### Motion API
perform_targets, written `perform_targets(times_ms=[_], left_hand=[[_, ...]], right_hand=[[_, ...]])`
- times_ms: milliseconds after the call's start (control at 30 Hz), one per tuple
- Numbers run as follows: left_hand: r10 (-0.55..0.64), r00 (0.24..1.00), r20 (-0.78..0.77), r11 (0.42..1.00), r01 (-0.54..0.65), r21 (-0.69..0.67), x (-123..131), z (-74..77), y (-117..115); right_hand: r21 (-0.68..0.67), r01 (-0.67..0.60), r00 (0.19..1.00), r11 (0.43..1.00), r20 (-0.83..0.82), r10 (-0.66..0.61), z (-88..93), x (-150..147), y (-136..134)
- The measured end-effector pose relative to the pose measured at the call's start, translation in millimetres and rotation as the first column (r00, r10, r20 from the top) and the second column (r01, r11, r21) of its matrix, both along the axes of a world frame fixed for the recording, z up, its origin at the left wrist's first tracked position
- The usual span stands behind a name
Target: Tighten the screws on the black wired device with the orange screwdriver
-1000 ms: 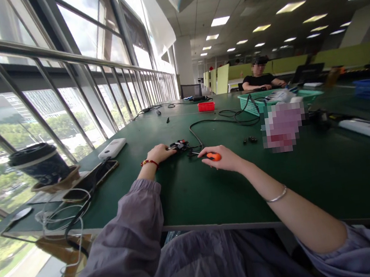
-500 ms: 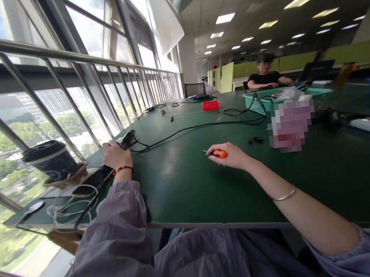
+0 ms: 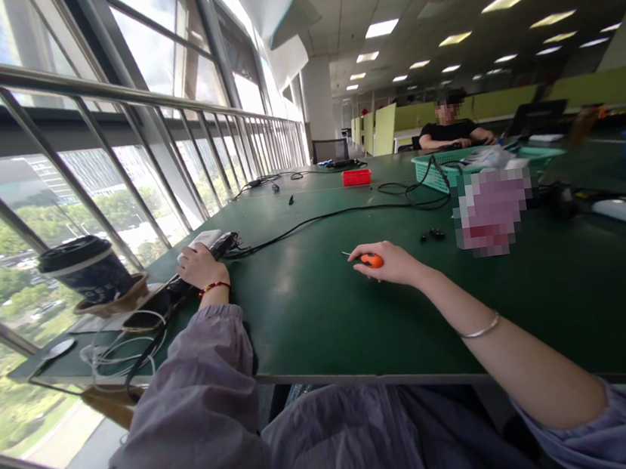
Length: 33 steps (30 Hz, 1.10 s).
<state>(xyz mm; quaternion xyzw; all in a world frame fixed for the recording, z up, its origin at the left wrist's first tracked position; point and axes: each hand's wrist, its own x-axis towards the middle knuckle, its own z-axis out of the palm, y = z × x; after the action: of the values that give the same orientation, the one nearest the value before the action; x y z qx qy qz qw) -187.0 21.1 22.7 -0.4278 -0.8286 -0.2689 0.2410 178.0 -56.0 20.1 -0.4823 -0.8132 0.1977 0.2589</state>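
Observation:
My left hand (image 3: 203,266) is at the table's left edge, fingers bent over a white and black device (image 3: 208,238) with a black cable at its far end. The hand hides much of that device, so its kind is unclear. Above the middle of the table, my right hand (image 3: 388,259) is closed around a small screwdriver (image 3: 372,260) with an orange and black handle. Its thin metal shaft points left beyond the fingertips.
A lidded cup (image 3: 86,270) and white cable (image 3: 113,350) are at left beside the railing. Further off stand a red box (image 3: 356,177) and green basket (image 3: 431,176). Small black pieces (image 3: 432,235) lie right of my right hand. Another person (image 3: 451,130) sits across the table.
My left hand has shifted slightly right and turned the device, so its white face now shows where dark parts showed before. My right hand and the screwdriver have stayed put.

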Motion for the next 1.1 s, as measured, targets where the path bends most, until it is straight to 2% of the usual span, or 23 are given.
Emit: perform_targets(times_ms=[167, 267, 333, 400, 467, 533, 600, 667, 700, 767, 800, 867, 967, 1033, 1067, 1100], left_hand=[[-0.091, 0.994, -0.056, 0.986, 0.098, 0.132, 2, 4.4, -7], [-0.234, 0.961, -0.147, 0.954, 0.256, 0.153, 8, 9.3, -7], [-0.375, 0.899, -0.225, 0.908, 0.406, 0.108, 19, 12.2, -6], [-0.536, 0.787, -0.305, 0.822, 0.569, 0.022, 39, 13.1, -5], [-0.688, 0.632, -0.357, 0.697, 0.712, -0.085, 67, 11.0, -6], [-0.819, 0.445, -0.362, 0.535, 0.821, -0.202, 102, 6.2, -9], [-0.907, 0.268, -0.325, 0.369, 0.877, -0.307, 138, -0.1, -13], [-0.941, 0.183, -0.285, 0.281, 0.891, -0.356, 169, -5.9, -17], [-0.950, 0.166, -0.264, 0.258, 0.893, -0.369, 181, -8.1, -18], [-0.952, 0.213, -0.220, 0.280, 0.896, -0.346, 194, -10.5, -17], [-0.945, 0.260, -0.199, 0.314, 0.894, -0.319, 195, -10.6, -14], [-0.908, 0.390, -0.155, 0.418, 0.874, -0.248, 183, -8.7, -6], [-0.759, 0.648, -0.059, 0.648, 0.745, -0.158, 137, -3.0, 7], [-0.544, 0.838, 0.036, 0.828, 0.544, -0.138, 95, -0.4, 12], [-0.412, 0.907, 0.088, 0.897, 0.421, -0.136, 74, 0.1, 13], [-0.312, 0.939, 0.146, 0.929, 0.334, -0.162, 55, 0.0, 13]], right_hand=[[0.134, 0.074, 0.997, 0.988, -0.006, -0.074, -2.1, 0, 4], [0.215, 0.183, 0.983, 0.959, -0.024, -0.182, -3.9, 2, 9], [0.254, 0.253, 0.967, 0.933, -0.044, -0.251, -5.0, 5, 12], [0.274, 0.313, 0.950, 0.909, -0.092, -0.300, -5.7, 7, 14], [0.293, 0.351, 0.935, 0.889, -0.161, -0.316, -5.9, 11, 16], [0.329, 0.351, 0.931, 0.876, -0.223, -0.290, -5.7, 14, 18], [0.372, 0.334, 0.934, 0.866, -0.255, -0.250, -5.5, 17, 20], [0.382, 0.320, 0.937, 0.867, -0.261, -0.230, -6.3, 20, 22], [0.371, 0.317, 0.939, 0.873, -0.252, -0.233, -7.3, 21, 24], [0.324, 0.308, 0.946, 0.894, -0.206, -0.251, -10.4, 24, 27], [0.292, 0.298, 0.951, 0.909, -0.168, -0.258, -12.3, 25, 28], [0.227, 0.286, 0.958, 0.931, -0.094, -0.272, -15.8, 28, 31], [0.179, 0.288, 0.957, 0.941, -0.045, -0.285, -18.4, 29, 33], [0.191, 0.286, 0.958, 0.939, -0.036, -0.285, -18.2, 30, 33], [0.198, 0.284, 0.959, 0.938, -0.032, -0.283, -17.9, 29, 33], [0.199, 0.282, 0.959, 0.939, -0.029, -0.282, -17.6, 29, 33]])
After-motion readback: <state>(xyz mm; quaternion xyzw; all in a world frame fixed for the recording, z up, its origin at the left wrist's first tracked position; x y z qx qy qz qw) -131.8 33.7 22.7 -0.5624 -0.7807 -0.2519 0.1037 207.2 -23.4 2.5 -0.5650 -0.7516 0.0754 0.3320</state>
